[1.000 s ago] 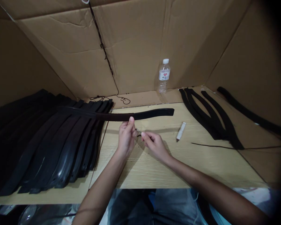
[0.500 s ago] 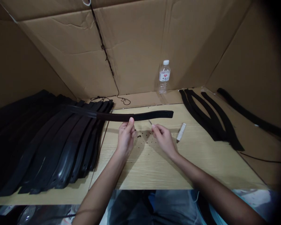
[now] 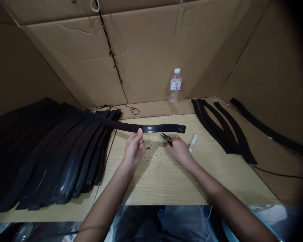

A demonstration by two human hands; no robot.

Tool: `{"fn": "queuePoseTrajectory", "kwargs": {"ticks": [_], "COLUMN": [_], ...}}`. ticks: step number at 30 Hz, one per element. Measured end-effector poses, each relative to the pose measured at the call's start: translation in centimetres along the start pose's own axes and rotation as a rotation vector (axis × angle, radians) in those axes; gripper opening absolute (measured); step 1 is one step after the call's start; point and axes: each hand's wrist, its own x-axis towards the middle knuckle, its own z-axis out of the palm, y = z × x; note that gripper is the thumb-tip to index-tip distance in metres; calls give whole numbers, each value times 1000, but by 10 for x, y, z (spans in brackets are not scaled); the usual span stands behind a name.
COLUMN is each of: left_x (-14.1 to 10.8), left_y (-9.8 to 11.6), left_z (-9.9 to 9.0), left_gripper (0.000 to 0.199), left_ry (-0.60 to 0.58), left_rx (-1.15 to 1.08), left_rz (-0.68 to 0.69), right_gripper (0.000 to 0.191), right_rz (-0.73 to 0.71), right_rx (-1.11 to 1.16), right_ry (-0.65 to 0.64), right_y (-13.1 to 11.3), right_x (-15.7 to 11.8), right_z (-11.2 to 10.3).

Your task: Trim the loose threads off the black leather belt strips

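A long curved black strip [image 3: 164,128] is pinched by my left hand [image 3: 134,147], the thumb lying on its face where a dark brown covering ends and glossy black begins. Its far left part runs over the pile of similar strips. In my right hand [image 3: 178,148] is a small pair of thread snips [image 3: 166,137], closed round by the fingers, with the pointed blades showing to the left. The blades are just below the strip's bare end, apart from it. Dark crumbs [image 3: 154,148] lie on the table between my hands.
A large pile of dark curved strips [image 3: 47,158] covers the table's left side. A white marker-like stick [image 3: 193,144] lies by my right hand. Behind stands a clear bottle [image 3: 175,86]; black strips [image 3: 219,127] lie to the right. Black cord [image 3: 111,53] hangs against the cardboard wall [image 3: 146,50].
The strip's face has turned, so its bare end now shines and its end hole shows more. My right hand has shifted slightly, bringing the snips' dark blades into clearer view.
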Motion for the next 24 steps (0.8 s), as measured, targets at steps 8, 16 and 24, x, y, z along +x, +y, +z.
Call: {"fn": "queuePoseTrajectory", "kwargs": {"ticks": [8,16,24], "left_x": [1,2,0], "left_y": [-3,-2,-8], "left_z": [-3,-3,-7], "left_gripper": [63,68,57], "left_ry": [-82,-75,-111], "left_rx": [23,88,388], "left_rz": [-38,-1,140], "right_gripper": [38,36,48], "right_rz": [-58,44,-2], "right_rx": [46,404,863], "right_ry": [-56,59,-349], "right_y": [-2,-1,-11], "right_x": [-1,10,3], "right_z": [6,-11,-68]}}
